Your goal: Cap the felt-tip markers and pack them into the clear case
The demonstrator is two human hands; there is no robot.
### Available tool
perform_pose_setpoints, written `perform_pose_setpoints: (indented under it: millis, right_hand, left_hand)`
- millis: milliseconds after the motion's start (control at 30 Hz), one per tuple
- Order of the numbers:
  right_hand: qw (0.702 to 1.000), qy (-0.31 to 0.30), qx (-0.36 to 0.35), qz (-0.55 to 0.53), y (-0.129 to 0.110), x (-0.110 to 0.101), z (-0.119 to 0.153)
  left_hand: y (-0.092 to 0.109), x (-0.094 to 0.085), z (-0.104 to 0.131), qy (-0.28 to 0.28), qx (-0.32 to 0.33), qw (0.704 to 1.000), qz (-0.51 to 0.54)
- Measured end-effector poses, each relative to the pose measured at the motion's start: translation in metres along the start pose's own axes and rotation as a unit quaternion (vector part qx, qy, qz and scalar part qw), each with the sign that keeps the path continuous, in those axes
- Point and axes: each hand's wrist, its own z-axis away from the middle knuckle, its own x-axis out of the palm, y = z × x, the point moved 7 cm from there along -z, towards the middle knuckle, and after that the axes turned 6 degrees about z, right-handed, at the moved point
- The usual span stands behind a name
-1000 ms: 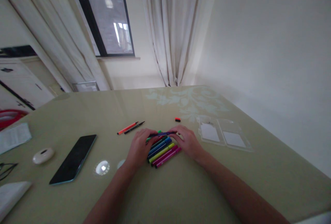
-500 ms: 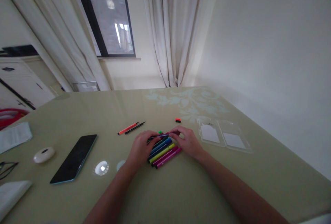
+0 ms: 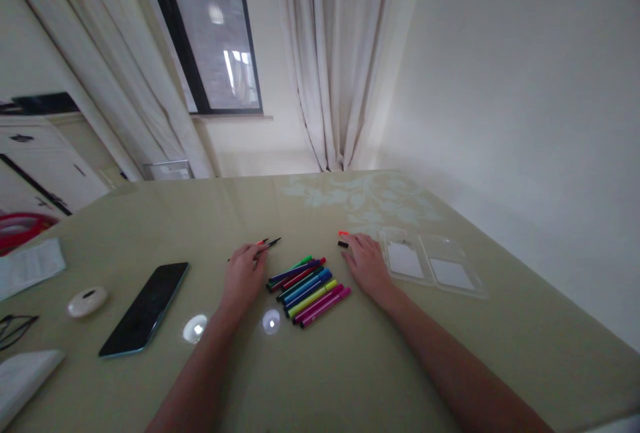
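Several capped markers (image 3: 313, 290) in green, red, blue, yellow and pink lie side by side on the table between my hands. My left hand (image 3: 244, 276) is over an uncapped black pen (image 3: 273, 242) and an uncapped orange pen (image 3: 262, 242), covering most of both; its fingertips are partly hidden, so its grip is unclear. My right hand (image 3: 367, 260) rests with fingers apart beside an orange cap (image 3: 343, 233) and a black cap (image 3: 343, 244), its fingertips close to them.
An open clear plastic case (image 3: 425, 261) lies right of my right hand. On the left are a black phone (image 3: 145, 310), a white oval object (image 3: 87, 302), glasses (image 3: 17, 331) and a white packet (image 3: 31, 268). A wall runs along the table's right side.
The dark marker held between both hands now lies with the other markers. My left hand has moved left to the uncapped pens, my right hand forward to the caps.
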Motion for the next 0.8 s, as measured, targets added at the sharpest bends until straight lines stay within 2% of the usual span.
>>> perform_pose_setpoints:
  millis: [67,133,267,400,467,567,667,800]
  right_hand:
    - [1.0,0.011,0.001,0.008,0.0,-0.002,0.001]
    - [1.0,0.008,0.005,0.013,0.0,-0.002,0.001]
    - [1.0,0.002,0.005,0.003,0.0,-0.001,0.0]
    - [0.997,0.018,-0.008,-0.081,-0.005,-0.01,0.0]
    - [0.991,0.035,-0.023,-0.131,-0.011,-0.017,0.002]
    - [0.982,0.07,-0.048,-0.168,-0.02,-0.029,0.006]
    - [0.977,0.09,-0.068,-0.181,-0.026,-0.035,0.009]
    - [0.973,0.098,-0.086,-0.191,-0.029,-0.036,0.01]
  left_hand:
    - [-0.007,-0.004,0.001,0.02,-0.006,0.996,-0.082]
    - [-0.012,-0.004,0.002,0.007,-0.011,0.99,-0.142]
    - [-0.012,-0.004,0.004,-0.009,-0.025,0.983,-0.179]
    - [0.011,-0.005,0.003,0.02,0.003,0.997,-0.069]
    - [0.029,0.0,0.005,0.004,0.041,0.999,0.009]
    - [0.051,0.009,0.01,-0.035,0.074,0.995,0.063]
    - [0.062,0.012,0.014,-0.048,0.085,0.992,0.075]
    - [0.064,0.015,0.017,-0.052,0.093,0.991,0.079]
